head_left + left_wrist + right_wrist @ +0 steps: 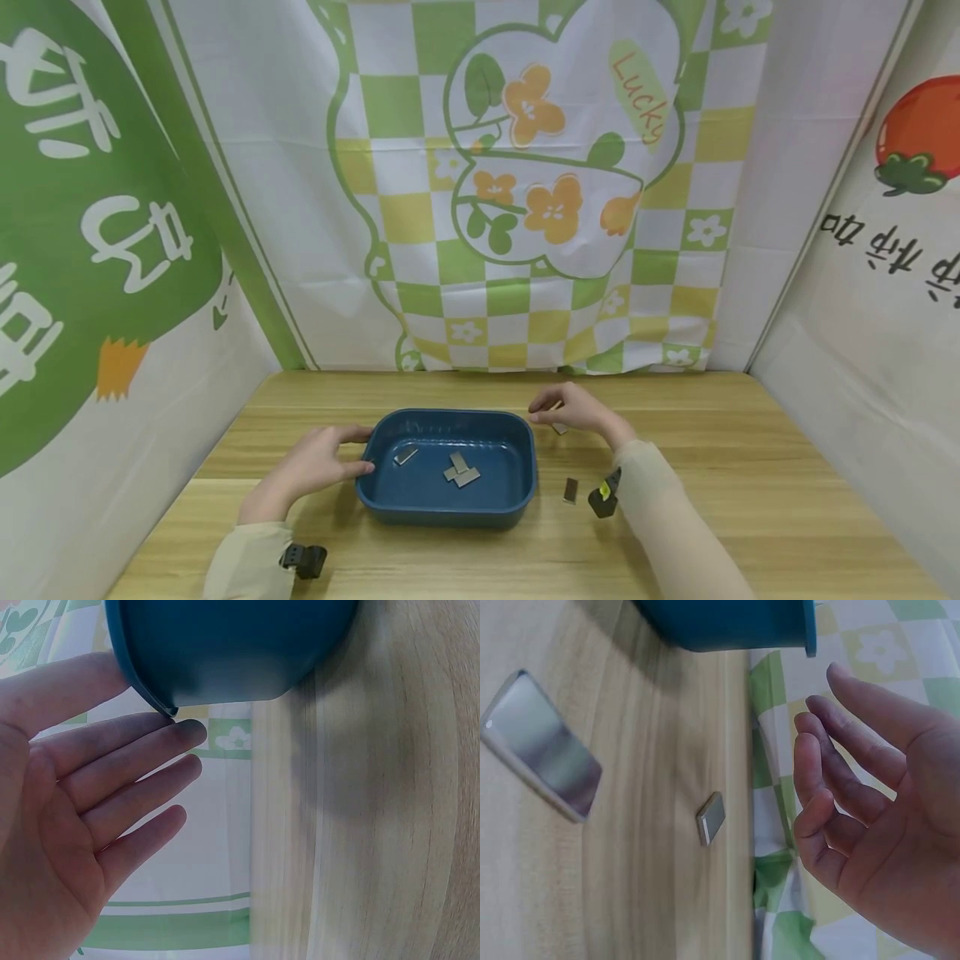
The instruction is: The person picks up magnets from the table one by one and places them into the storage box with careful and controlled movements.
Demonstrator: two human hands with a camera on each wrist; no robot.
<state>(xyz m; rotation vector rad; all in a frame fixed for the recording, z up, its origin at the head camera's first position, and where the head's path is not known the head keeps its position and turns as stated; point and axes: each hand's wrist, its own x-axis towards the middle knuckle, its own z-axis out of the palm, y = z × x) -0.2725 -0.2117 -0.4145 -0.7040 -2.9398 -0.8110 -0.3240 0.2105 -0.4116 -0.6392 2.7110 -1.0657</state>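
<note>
- Two flat, silvery rectangular blocks (571, 491) lie on the pale wooden worktop (712, 433), right of the deep blue tray (450, 517).
- Right hand (576, 408), closest: empty grip loosely parted, above the farther block (712, 818).
- Nearer block (546, 746): long axis runs front-to-back.
- Left hand (322, 462): straight fingers touch the tray's left end.

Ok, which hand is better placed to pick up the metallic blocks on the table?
Probably the right hand: it looks empty and is nearer to both blocks. The left hand is on the opposite side of the blue container, touching its rim.
</note>
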